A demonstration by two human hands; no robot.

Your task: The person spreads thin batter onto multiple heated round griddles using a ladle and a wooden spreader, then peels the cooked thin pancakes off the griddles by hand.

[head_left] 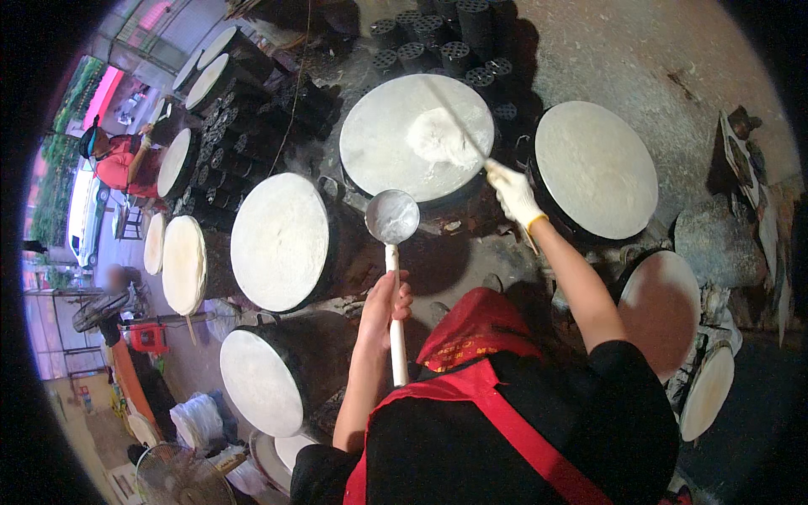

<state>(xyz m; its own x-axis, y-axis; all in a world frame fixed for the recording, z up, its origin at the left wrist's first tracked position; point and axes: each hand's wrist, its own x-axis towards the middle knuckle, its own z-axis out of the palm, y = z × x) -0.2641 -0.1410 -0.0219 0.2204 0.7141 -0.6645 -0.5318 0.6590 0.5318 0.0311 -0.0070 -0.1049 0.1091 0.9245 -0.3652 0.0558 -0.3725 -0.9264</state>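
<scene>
My bare left hand [386, 305] is closed round the white handle of a ladle [393, 217]. The ladle's metal bowl, with whitish residue inside, is just below the near edge of a round griddle [374, 135]. In a pale glove, my right hand [513, 195] grips a long thin stick [461, 120], which slants across the griddle's right side. Beneath and beside the stick lies a thick white patch of batter [436, 139]; a thin pale layer covers the rest of the plate.
Round griddles with pale tops stand on my left [280, 242] and right [595, 170]. Perforated black coal briquettes [414, 57] are stacked behind the middle griddle. Far left, a person in red [118, 164] works at another griddle, near a stack of flat round sheets [185, 265]. A fan [181, 475] stands lower left.
</scene>
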